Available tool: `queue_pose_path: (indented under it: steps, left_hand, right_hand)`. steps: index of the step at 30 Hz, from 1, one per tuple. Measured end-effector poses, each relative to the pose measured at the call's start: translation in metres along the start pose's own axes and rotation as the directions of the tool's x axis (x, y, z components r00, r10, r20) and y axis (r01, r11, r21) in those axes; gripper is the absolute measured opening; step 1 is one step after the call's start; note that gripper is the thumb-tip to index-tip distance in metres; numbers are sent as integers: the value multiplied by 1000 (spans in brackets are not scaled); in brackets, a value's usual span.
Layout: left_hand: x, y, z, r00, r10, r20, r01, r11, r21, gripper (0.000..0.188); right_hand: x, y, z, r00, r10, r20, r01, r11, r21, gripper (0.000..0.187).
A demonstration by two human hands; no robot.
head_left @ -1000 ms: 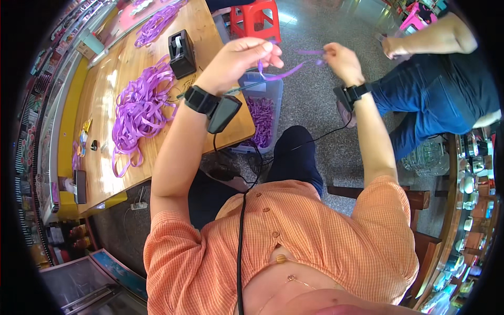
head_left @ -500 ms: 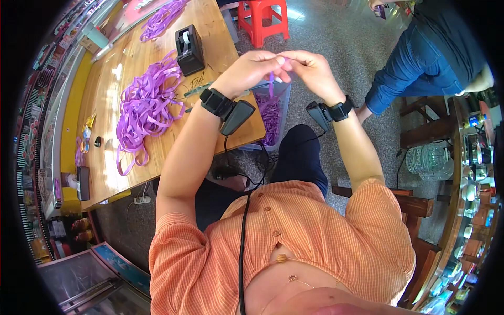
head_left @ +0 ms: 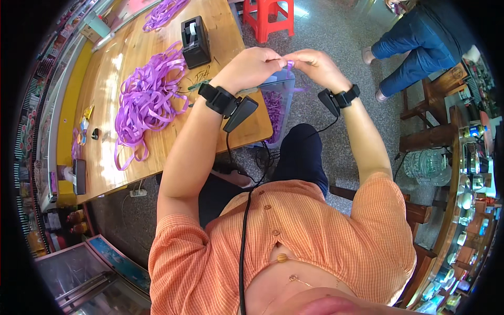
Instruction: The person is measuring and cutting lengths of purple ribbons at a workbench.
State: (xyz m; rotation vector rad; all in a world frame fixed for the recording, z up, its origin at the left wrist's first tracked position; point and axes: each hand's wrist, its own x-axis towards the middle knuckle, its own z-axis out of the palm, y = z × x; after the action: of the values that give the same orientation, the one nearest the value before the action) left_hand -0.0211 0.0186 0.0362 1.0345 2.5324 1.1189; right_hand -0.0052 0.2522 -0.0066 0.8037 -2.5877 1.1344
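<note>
A short purple ribbon point(head_left: 290, 65) is pinched between the fingertips of my two hands. My left hand point(head_left: 255, 66) grips it from the left, with thumb and fingers pressed together. Meeting it from the other side, my right hand point(head_left: 317, 67) is closed on the ribbon as well. A loose tail hangs below the fingers. Under my hands stands a clear plastic tub point(head_left: 288, 86) holding many small purple ribbon pieces point(head_left: 273, 107). On the wooden table point(head_left: 105, 152) to the left lies a tangled heap of purple ribbon point(head_left: 149, 94).
A black tape dispenser point(head_left: 195, 47) stands beside the heap, with more ribbon point(head_left: 161, 14) farther back. A red stool point(head_left: 269, 20) is beyond the table. At the right are a standing person in jeans point(head_left: 412, 50), wooden furniture point(head_left: 428, 134) and a clear ribbed container point(head_left: 428, 167).
My hands have shifted slightly right, and the ribbon now shows between the fingertips with its tail swung out right. The person in jeans has changed stance, with both legs now showing.
</note>
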Motion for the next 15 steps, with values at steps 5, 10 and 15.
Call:
queue_pose_path:
  steps: [5, 10, 15]
  left_hand:
    - [-2, -1, -2, 998, -4, -59, 6, 999, 42, 29]
    - [5, -22, 6, 969, 175, -176, -146, 975, 169, 25]
    - [11, -36, 16, 945, 319, -73, -291, 921, 258, 23]
  right_hand:
    - [28, 29, 10, 991, 67, 112, -95, 957, 273, 24]
    - [23, 46, 38, 982, 74, 175, -147, 878, 455, 25]
    - [9, 55, 63, 980, -198, 27, 176, 918, 355, 26]
